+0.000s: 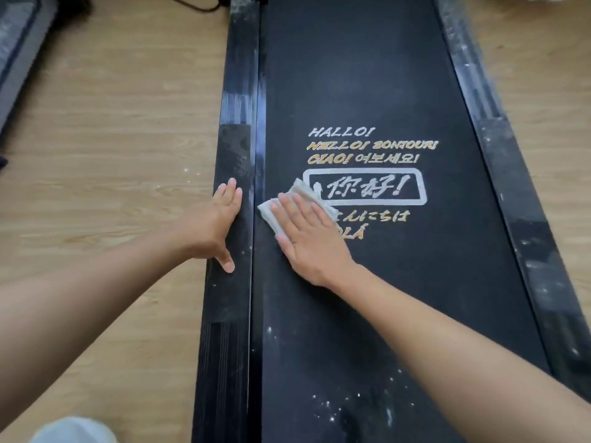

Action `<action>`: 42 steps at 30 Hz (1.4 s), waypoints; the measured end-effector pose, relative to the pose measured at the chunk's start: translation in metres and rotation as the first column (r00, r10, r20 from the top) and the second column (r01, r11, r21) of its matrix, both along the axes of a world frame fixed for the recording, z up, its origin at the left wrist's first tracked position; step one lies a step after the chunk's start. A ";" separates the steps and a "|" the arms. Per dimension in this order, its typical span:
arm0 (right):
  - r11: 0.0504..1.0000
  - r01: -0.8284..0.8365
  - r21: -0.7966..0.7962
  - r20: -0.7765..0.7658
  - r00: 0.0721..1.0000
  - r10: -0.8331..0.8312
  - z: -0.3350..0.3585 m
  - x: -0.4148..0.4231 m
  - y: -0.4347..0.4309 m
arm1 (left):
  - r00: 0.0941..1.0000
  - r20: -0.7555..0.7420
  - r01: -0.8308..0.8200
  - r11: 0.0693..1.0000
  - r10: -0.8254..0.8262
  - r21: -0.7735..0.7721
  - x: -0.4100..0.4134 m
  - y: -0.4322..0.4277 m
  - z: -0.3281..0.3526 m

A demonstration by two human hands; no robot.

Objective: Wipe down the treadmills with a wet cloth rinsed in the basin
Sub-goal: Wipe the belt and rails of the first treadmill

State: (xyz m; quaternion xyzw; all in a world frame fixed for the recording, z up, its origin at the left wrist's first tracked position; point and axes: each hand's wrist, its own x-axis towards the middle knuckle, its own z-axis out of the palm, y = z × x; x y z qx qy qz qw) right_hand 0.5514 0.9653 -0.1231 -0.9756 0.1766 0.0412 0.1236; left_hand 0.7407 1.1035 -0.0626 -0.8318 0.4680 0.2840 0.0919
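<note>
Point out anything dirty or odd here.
White specks dot the near end of the belt and the floor by the left rail; pale dust streaks the right rail. The cloth sits farther up the belt.

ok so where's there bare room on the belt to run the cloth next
The belt is bare above the lettering to the frame's top, and nearer, between the left rail and the right forearm, down to the white specks. Crowded spot: the right hand presses the cloth by the lettering, and the left hand rests on that rail.
</note>
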 end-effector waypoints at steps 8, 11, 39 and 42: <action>0.777 0.630 -0.016 -0.149 0.767 -0.625 0.012 -0.184 -0.175 | 1.000 0.002 0.013 1.000 -0.013 0.019 0.000 0.001 0.003; 0.650 0.760 0.007 -0.190 0.640 -0.745 0.010 -0.144 -0.142 | 1.000 -0.006 0.004 1.000 -0.004 0.014 -0.002 0.003 0.004; 0.909 0.411 0.065 -0.132 0.907 -0.400 0.003 -0.059 -0.030 | 0.999 0.028 0.034 0.996 -0.037 0.083 -0.004 -0.003 0.006; 0.999 -0.009 0.042 -0.082 0.997 0.013 -0.008 -0.009 0.049 | 0.996 0.083 0.034 0.994 -0.043 0.108 -0.010 -0.006 0.008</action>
